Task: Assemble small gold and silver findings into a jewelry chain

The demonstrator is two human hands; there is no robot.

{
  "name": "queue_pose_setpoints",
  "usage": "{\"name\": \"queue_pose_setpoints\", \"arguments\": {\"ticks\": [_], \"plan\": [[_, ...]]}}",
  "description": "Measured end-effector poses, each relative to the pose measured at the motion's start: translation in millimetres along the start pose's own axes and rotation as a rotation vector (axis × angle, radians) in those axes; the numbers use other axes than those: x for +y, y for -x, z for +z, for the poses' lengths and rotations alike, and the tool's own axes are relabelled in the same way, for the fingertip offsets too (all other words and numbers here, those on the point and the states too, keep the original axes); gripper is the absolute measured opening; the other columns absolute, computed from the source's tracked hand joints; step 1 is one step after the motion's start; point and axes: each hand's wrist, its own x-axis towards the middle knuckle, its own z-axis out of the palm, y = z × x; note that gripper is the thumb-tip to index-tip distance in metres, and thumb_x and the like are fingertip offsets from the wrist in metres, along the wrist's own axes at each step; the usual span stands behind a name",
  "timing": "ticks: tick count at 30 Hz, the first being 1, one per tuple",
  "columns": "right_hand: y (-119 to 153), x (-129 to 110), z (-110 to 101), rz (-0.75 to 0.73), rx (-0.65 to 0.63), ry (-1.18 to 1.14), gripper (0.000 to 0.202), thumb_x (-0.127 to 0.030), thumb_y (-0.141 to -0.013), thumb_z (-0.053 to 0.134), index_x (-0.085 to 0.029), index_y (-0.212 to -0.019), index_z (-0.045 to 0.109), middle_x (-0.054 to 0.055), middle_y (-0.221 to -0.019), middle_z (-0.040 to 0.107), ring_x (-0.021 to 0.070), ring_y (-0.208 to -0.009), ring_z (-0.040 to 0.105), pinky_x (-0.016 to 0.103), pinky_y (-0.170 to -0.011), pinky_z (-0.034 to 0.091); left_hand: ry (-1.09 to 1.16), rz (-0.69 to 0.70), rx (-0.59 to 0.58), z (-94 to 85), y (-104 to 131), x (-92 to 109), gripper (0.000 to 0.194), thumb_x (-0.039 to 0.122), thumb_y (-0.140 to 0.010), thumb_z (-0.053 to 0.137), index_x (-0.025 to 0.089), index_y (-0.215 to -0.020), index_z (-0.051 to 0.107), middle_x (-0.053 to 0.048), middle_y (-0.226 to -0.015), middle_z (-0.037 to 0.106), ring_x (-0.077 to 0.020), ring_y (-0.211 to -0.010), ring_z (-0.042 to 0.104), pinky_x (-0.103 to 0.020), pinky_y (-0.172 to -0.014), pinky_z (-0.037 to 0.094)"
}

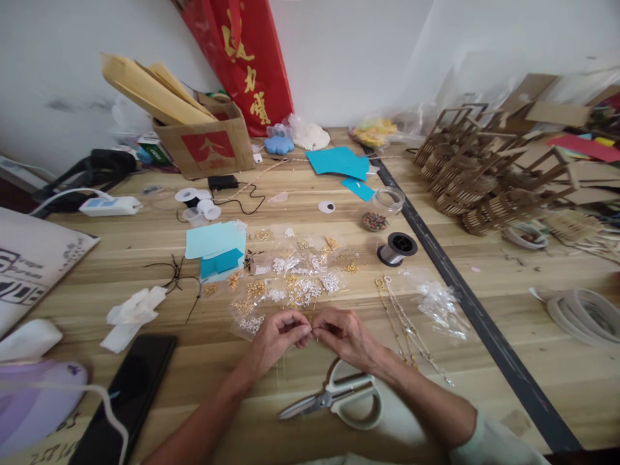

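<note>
My left hand (285, 332) and my right hand (341, 332) meet above the table, fingertips pinched almost together. Whatever lies between the fingers is too small to make out; a faint thin strand seems to hang below the left one. Just beyond them lie small clear bags and loose piles of gold and silver beads (304, 292). Scissors (334, 397) with pale handles rest on the wood below my right wrist, blades pointing left. To the right of my right hand, gold and silver chains (402, 320) are stretched out side by side.
A wire spool (397, 249) and a jar of brown beads (374, 221) stand behind the chains. Blue cards (216, 240) lie left of the beads. A black phone (128, 394) is at front left. Wooden baskets (484, 174) crowd the right; a cardboard box (206, 145) stands behind.
</note>
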Motion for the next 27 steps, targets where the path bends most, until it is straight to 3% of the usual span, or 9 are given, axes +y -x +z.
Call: {"name": "queue_pose_setpoints", "arguments": {"ticks": [7, 12, 17, 22, 27], "plan": [[0, 0, 1, 0.041, -0.025, -0.016, 0.01, -0.013, -0.083, 0.057, -0.015, -0.079, 0.066, 0.0, -0.067, 0.061, 0.0103, -0.057, 0.049, 0.02, -0.052, 0.035, -0.054, 0.01, 0.022, 0.7, 2, 5, 0.024, 0.036, -0.071, 0.072, 0.014, -0.068, 0.063, 0.0, -0.059, 0.059, -0.0119, -0.056, 0.054, -0.024, -0.057, 0.044], [2, 3, -1, 0.076, -0.028, -0.09, 0.008, -0.019, -0.086, 0.058, -0.016, -0.091, 0.063, -0.004, -0.063, 0.055, 0.0091, -0.056, 0.046, 0.019, -0.051, 0.035, -0.052, -0.004, 0.011, -0.6, 2, 3, 0.025, 0.036, -0.071, 0.071, 0.014, -0.066, 0.06, 0.001, -0.058, 0.057, -0.011, -0.055, 0.052, -0.023, -0.055, 0.043], [2, 2, -2, 0.024, -0.011, -0.073, 0.019, -0.022, -0.09, 0.055, -0.017, -0.107, 0.062, -0.002, -0.069, 0.058, 0.0103, -0.06, 0.05, 0.02, -0.054, 0.038, -0.083, -0.015, -0.022, -1.9, 1, -1, 0.027, 0.038, -0.072, 0.071, 0.013, -0.069, 0.06, 0.0, -0.061, 0.057, -0.0107, -0.054, 0.052, -0.023, -0.055, 0.042], [0, -4, -3, -0.102, -0.027, -0.091, 0.017, -0.019, -0.093, 0.051, -0.019, -0.103, 0.065, 0.005, -0.09, 0.067, 0.0149, -0.083, 0.062, 0.024, -0.073, 0.047, -0.092, -0.015, -0.057, -1.5, 1, -2, 0.031, 0.041, -0.072, 0.07, 0.012, -0.069, 0.06, -0.001, -0.063, 0.057, -0.0111, -0.056, 0.052, -0.023, -0.055, 0.042], [0, -9, -7, -0.154, -0.067, 0.009, 0.018, -0.018, -0.096, 0.047, -0.018, -0.099, 0.065, 0.005, -0.089, 0.065, 0.0152, -0.082, 0.062, 0.024, -0.074, 0.047, -0.129, 0.003, -0.086, -2.0, 1, -2, 0.032, 0.043, -0.073, 0.069, 0.013, -0.068, 0.059, -0.001, -0.063, 0.057, -0.0112, -0.057, 0.052, -0.023, -0.056, 0.042]]}}
